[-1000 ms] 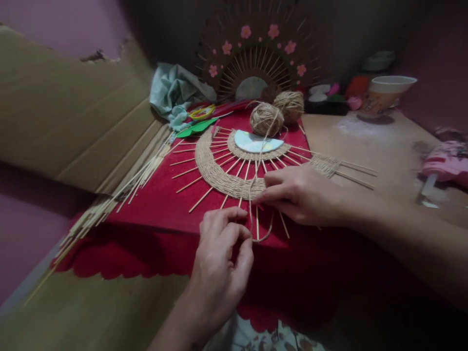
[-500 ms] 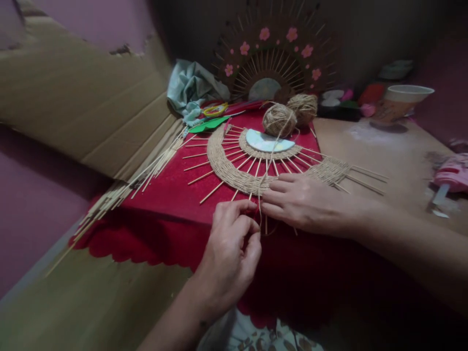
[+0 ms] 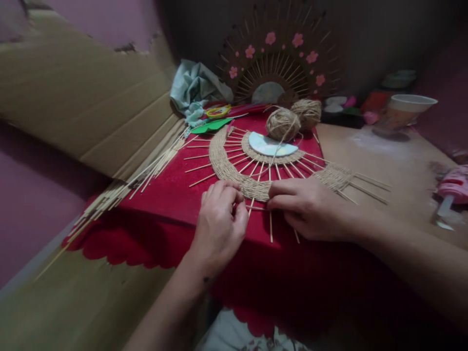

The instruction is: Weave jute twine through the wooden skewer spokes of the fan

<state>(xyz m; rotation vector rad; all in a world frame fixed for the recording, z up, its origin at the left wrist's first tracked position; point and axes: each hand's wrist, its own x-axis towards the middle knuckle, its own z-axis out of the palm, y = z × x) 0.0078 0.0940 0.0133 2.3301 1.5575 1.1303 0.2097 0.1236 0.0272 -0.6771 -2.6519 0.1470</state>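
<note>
A half-round woven fan point(image 3: 219, 158) of thin sticks and twine lies on the red cloth, with a pale blue half-disc point(image 3: 270, 145) at its centre. My left hand point(image 3: 221, 214) is closed at the front edge of the woven band, pinching a strand of twine point(image 3: 258, 208). That strand runs across the sticks to my right hand point(image 3: 310, 207), whose fingers are closed on it against the band. Its fingertips are partly hidden. Behind the half-disc sit two balls of twine, a nearer ball point(image 3: 283, 125) and a farther ball point(image 3: 307, 113).
Loose sticks point(image 3: 146, 168) lie at left beside a cardboard sheet point(image 3: 109, 97). Yellow-handled scissors point(image 3: 218, 111), a green leaf-shaped piece point(image 3: 212, 126) and a crumpled cloth point(image 3: 199, 85) lie behind. A flowered fan point(image 3: 270, 63) stands at the back. Right: a cup point(image 3: 405, 112) and pink glue gun point(image 3: 455, 185).
My left hand has moved up and left to the band, drawing the strand from upright to nearly level across the sticks. My right fingers have curled in. The view has shifted.
</note>
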